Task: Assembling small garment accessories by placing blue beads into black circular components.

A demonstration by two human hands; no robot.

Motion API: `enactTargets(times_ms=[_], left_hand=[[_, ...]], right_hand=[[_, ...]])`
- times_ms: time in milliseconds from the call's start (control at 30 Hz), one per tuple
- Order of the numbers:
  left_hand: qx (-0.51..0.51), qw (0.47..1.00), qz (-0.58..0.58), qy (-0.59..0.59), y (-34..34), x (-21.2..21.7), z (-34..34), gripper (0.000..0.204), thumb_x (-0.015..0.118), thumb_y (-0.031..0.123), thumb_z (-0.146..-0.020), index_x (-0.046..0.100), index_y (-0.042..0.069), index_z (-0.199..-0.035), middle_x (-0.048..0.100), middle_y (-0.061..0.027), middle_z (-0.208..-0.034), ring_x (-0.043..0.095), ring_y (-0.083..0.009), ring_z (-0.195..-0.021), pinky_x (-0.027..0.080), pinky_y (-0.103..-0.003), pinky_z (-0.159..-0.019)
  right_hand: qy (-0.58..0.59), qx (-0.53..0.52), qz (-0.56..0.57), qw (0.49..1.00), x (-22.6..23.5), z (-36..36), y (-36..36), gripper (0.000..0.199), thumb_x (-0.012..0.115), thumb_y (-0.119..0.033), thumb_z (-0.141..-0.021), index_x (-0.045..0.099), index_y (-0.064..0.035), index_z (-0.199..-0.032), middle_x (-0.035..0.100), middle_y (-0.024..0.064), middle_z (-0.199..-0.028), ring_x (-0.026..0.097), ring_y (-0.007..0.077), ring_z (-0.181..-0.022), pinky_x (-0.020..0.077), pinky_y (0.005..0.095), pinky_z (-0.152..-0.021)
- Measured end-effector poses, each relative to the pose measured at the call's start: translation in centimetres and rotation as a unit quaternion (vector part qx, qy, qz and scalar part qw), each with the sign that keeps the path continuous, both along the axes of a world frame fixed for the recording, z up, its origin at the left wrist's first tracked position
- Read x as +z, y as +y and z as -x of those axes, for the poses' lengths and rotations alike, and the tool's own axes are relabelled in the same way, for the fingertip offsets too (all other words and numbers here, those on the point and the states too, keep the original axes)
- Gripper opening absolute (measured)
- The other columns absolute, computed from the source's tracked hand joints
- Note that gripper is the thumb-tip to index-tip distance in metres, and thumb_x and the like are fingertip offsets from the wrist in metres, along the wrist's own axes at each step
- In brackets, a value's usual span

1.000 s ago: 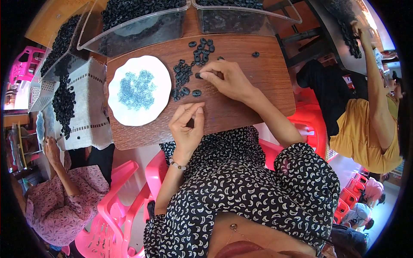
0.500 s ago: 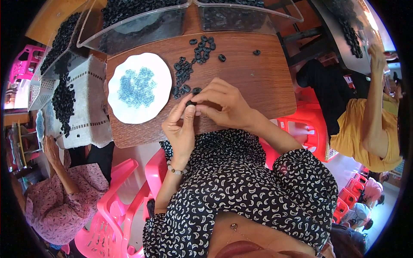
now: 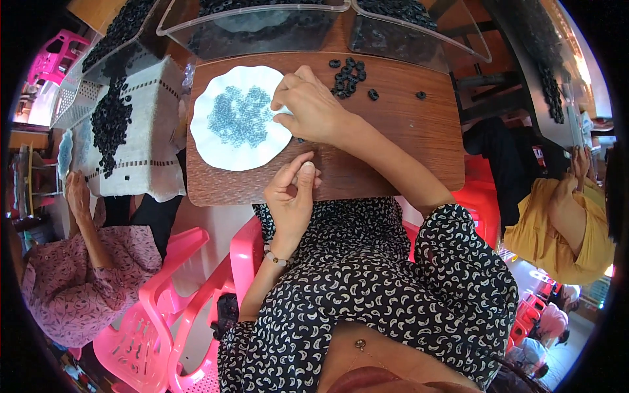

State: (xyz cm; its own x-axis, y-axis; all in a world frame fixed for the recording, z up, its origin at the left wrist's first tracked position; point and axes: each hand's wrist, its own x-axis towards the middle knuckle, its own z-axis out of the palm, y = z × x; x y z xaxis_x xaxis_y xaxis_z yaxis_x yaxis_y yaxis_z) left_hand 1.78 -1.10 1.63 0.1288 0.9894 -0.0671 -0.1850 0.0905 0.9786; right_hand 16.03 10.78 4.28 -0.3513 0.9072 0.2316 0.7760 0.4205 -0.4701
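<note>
My right hand (image 3: pixel 311 108) reaches over the right rim of a white scalloped plate (image 3: pixel 208 147). Its thumb and bent forefinger are a little apart, with nothing visible between them. A heap of tiny grey-blue pieces (image 3: pixel 236 118), too small to name, lies on the plate beside those fingertips. Near the table's front edge my left hand (image 3: pixel 291 190) is closed, thumb against curled fingers. Whatever it may hold is hidden. Beyond my right hand lies a cluster of small black ring-shaped parts (image 3: pixel 347 77). My right hand and forearm cover part of the tabletop.
Clear plastic bins (image 3: pixel 262 39) of black parts stand along the far edge of the brown wooden table (image 3: pixel 406 144). At left, another person sits by a cloth-covered surface (image 3: pixel 154 124) with black parts heaped on it. A person in yellow sits at right. A pink chair (image 3: pixel 147 327) stands lower left.
My right hand has left my left hand and moved far-left to the plate. The black ring pinched between both hands no longer shows. The view has shifted, so the table sits further right.
</note>
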Motion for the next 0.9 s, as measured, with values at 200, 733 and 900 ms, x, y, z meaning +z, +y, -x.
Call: enactTargets(times_ms=[200, 733, 900], left_hand=[[-0.008, 0.999, -0.031, 0.015, 0.1, -0.1, 0.3, 0.028, 0.065, 0.018, -0.102, 0.070, -0.001, -0.121, 0.069, -0.0051, -0.089, 0.065, -0.0086, -0.074, 0.052, -0.020, -0.067], [0.008, 0.986, 0.020, -0.167, 1.8, 0.1, 2.0, 0.040, 0.054, 0.028, -0.108, 0.065, -0.005, -0.127, 0.064, -0.0016, -0.092, 0.056, -0.0063, -0.073, 0.046, -0.021, -0.066], [-0.016, 0.976, 0.025, -0.214, 2.4, 0.5, 2.8, 0.043, 0.056, 0.031, -0.106, 0.066, -0.007, -0.123, 0.064, -0.0030, -0.089, 0.053, -0.0078, -0.069, 0.044, -0.021, -0.063]], right_hand=[[-0.044, -0.004, -0.031, 0.999, -1.3, 1.4, 1.0, 0.012, 0.074, -0.012, -0.081, 0.077, -0.0035, -0.089, 0.068, 0.0101, -0.108, 0.049, 0.0333, -0.109, 0.0424, 0.0441, -0.099], [0.280, 0.042, 0.175, 0.943, 1.7, -1.2, -0.2, 0.019, 0.071, -0.018, -0.090, 0.074, 0.0010, -0.093, 0.071, 0.0112, -0.107, 0.063, 0.0164, -0.094, 0.0466, 0.0320, -0.090], [0.322, 0.068, 0.263, 0.907, 6.0, -2.3, -3.0, 0.019, 0.071, -0.017, -0.091, 0.075, 0.0013, -0.094, 0.069, 0.0112, -0.108, 0.062, 0.0140, -0.101, 0.0480, 0.0300, -0.090]])
